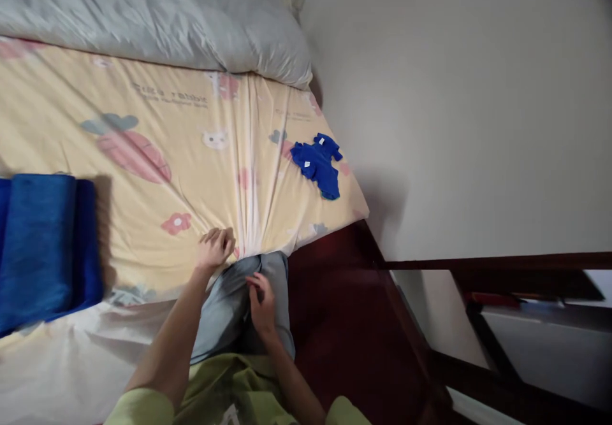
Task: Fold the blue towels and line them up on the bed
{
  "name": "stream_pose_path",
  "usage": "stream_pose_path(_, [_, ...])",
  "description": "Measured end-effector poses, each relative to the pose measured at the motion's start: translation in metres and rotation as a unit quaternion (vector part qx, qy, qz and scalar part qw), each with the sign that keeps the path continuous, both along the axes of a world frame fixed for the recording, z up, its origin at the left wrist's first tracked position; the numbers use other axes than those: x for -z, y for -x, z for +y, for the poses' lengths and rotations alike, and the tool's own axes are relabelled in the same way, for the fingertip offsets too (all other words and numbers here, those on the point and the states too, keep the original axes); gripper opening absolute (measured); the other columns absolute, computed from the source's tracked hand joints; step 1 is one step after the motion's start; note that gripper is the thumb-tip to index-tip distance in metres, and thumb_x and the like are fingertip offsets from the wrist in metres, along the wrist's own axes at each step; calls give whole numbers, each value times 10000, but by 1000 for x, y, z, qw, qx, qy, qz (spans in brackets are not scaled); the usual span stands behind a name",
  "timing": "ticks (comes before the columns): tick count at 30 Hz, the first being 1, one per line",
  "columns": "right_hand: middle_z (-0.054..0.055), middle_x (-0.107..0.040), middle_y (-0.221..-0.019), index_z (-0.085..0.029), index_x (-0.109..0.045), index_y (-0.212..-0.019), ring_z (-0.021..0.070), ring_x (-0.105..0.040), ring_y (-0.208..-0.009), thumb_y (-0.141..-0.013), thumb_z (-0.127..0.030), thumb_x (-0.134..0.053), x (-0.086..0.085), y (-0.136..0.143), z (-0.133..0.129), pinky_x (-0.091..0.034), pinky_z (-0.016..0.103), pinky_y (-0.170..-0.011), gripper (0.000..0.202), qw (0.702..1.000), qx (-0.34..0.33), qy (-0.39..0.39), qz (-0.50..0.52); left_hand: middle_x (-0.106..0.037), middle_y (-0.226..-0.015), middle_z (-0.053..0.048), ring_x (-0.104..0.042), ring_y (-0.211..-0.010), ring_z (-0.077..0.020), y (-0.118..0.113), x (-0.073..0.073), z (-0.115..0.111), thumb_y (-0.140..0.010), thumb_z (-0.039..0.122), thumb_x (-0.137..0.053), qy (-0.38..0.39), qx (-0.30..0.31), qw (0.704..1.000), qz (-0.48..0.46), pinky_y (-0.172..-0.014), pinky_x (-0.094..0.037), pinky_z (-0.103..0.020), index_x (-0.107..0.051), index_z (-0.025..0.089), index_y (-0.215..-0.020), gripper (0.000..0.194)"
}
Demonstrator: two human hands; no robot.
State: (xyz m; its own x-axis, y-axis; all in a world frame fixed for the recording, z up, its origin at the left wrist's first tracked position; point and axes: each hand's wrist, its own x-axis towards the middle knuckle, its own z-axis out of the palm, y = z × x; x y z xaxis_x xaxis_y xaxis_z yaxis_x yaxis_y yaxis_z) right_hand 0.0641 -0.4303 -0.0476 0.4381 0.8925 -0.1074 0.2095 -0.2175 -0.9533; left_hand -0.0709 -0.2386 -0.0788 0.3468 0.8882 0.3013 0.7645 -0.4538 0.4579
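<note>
My left hand (215,248) rests with curled fingers on the yellow cartoon-print bed sheet (157,176), gripping it at the mattress edge where creases fan out. My right hand (261,301) lies on my grey-trousered knee (229,310), fingers bent, pinching fabric beside the sheet's edge. A small blue garment (319,164) lies spread on the sheet near the bed's right corner, well beyond both hands.
A folded blue blanket (41,246) sits on the bed at the left. A grey duvet (157,17) is bunched along the far side by the white wall (454,106). A dark wooden bed frame (344,310) and rail (497,262) run to the right.
</note>
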Motion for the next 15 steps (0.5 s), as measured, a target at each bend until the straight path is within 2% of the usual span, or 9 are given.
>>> stream_pose_path(2, [92,-720,-1233,-248,-649,-1289,250,-706,-1087,-985,-394,-546,-7,-22,30,-571,432,-1008,352,998,46,-32,32,-692,-881,-119,-641,-970,-299,0,0,4,-925,311,-491,-37,12,999,-10,-820,-431,-400,-613,210,-854,174])
stream_pose_path(5, [114,-679,-1294,-235,-661,-1242,247,-679,-1136,-947,-419,-604,-19,-67,84,-553,413,-1024,353,990,107,-89,20,-684,-898,-110,-615,-963,-308,-1,-1,9,-927,291,-500,-61,22,998,5,-839,-405,-437,-625,211,-922,149])
stream_pose_path(8, [117,-630,-1364,-234,-621,-1311,237,-656,-1168,-878,-398,-643,-27,-117,141,-537,404,-1040,464,980,159,-117,8,-671,-885,-101,-601,-943,-307,-2,-2,12,-921,278,-511,-58,29,998,21,-824,-387,-441,-616,219,-919,121])
stream_pose_path(12, [123,-572,-1436,-239,-509,-1443,226,-635,-1219,-814,-356,-655,-28,-186,207,-542,383,-1036,656,965,233,-105,57,-669,-895,-99,-598,-947,-302,-3,0,13,-922,246,-506,-49,31,998,24,-837,-380,-446,-584,224,-873,94])
stream_pose_path(15, [100,-506,-1494,-295,-426,-1485,190,-659,-1189,-817,-291,-645,-26,-235,247,-582,345,-965,703,956,254,-100,108,-665,-869,-92,-598,-955,-302,-4,1,14,-922,235,-504,-55,30,997,36,-835,-372,-446,-579,218,-873,91])
